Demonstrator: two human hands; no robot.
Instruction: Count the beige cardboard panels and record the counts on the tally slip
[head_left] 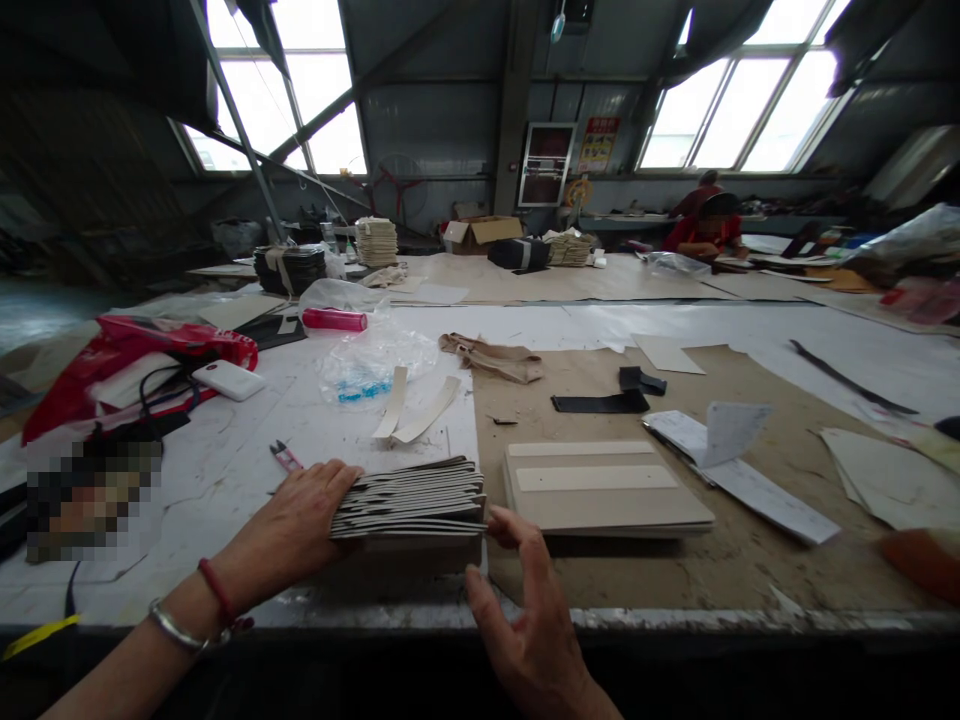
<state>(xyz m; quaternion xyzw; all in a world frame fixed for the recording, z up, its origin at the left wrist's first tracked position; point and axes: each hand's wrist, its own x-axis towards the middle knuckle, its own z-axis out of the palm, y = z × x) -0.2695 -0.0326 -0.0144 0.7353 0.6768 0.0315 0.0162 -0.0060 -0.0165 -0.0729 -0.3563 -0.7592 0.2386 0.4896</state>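
Left hand: the left hand (296, 520) is lying on the tabletop (225, 490) and pressing flat against the left end of the stack of card pieces (411, 497). Its fingers are resting released along that end, not closing round anything.
Right hand: the right hand (529, 625) is hovering over the near edge with its fingers spread and released. The index fingertip is touching the right end of the stack, and the hand is grasping nothing.
Stack: the grey and beige pieces are sitting near the front edge of the tabletop, between the two hands. They are layered and stepping back slightly, not flush.
Beside it: a flat pile of beige boards (600, 490) is lying just right of the stack, carrying two paler strips on top.
Progress: judging by how things are lying, the pieces are already sitting gathered in one stack and the hands are bracing it from both ends. The evening of its layers is looking unfinished.
Behind the stack: small pink-handled snips (286, 456) and two loose beige strips (412, 405) are lying on the white sheet. Black offcuts (600, 402) and paper slips (739, 470) are lying further right.
Left side: a red plastic bag (135, 350) is slumping well apart from the hands.
Far end: another person in red (705, 232) is sitting at the back.
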